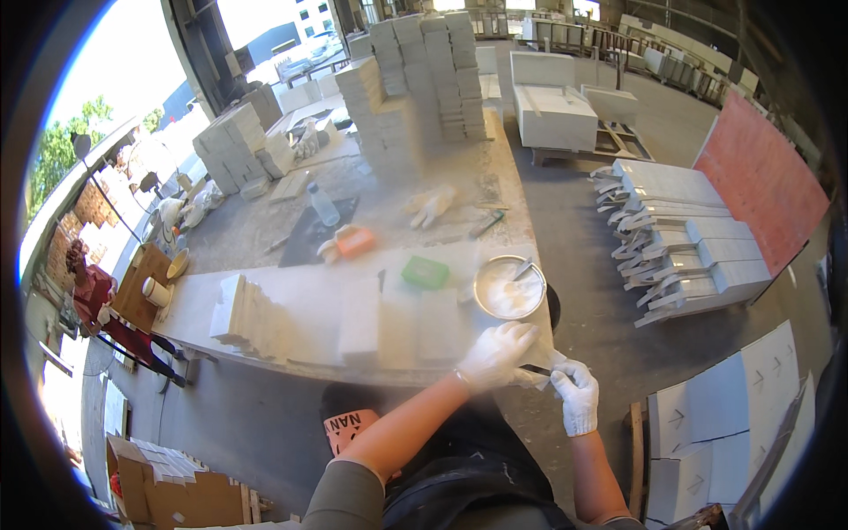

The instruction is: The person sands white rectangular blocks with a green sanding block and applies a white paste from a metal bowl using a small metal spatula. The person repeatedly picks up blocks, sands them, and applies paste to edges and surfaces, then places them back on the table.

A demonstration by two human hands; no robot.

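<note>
My left hand (500, 355), in a white glove, is closed at the table's front right corner, beside a pale, crumpled-looking piece (530, 380). What its fingers hold is hard to make out. My right hand (577, 397), gloved too, pinches the end of a thin dark strip-like tool (537, 369) that reaches toward the left hand. Just beyond them stands a round metal bowl (510, 300) of white paste or powder, with a flat metal tool (523, 268) leaning in it. White slabs (360, 318) lie on the table to the left.
Green block (425, 273), orange block (356, 241), plastic bottle (323, 205) and loose glove (431, 205) lie farther back. Tall slab stacks (380, 124) rise behind. Racked slabs (698, 230) and more slabs (724, 415) stand right. Another person (97, 296) is at far left.
</note>
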